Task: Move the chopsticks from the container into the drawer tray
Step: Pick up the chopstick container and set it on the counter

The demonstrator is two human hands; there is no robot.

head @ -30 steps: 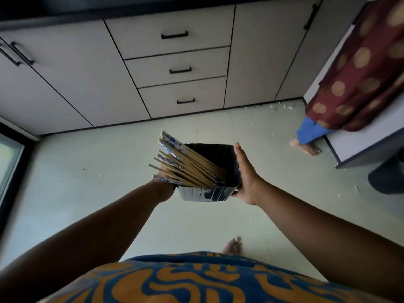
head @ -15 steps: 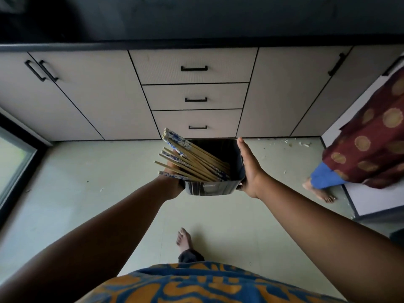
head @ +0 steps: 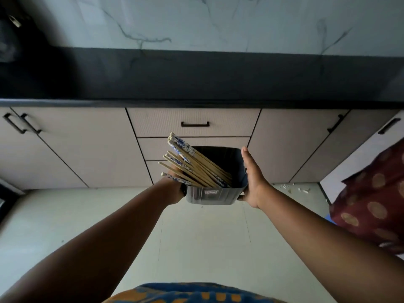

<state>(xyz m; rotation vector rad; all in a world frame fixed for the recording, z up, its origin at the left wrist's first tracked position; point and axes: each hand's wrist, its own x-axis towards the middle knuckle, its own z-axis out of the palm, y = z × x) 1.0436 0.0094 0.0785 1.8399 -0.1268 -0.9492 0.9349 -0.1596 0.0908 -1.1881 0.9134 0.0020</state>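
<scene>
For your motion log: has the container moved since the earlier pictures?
Yes. The container, carried between both hands, has come nearer the drawers, now overlapping the lower ones.

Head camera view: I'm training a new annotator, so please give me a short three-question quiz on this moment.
1. True or false: the top drawer is shut.
2. Which way do the chopsticks lean out of the container?
A. toward the left hand
B. toward the right hand
C. straight up
3. Fill in: the right hand's fingers lie ____ against the container's side.

Key: 1 true. 2 A. 3 straight.
</scene>
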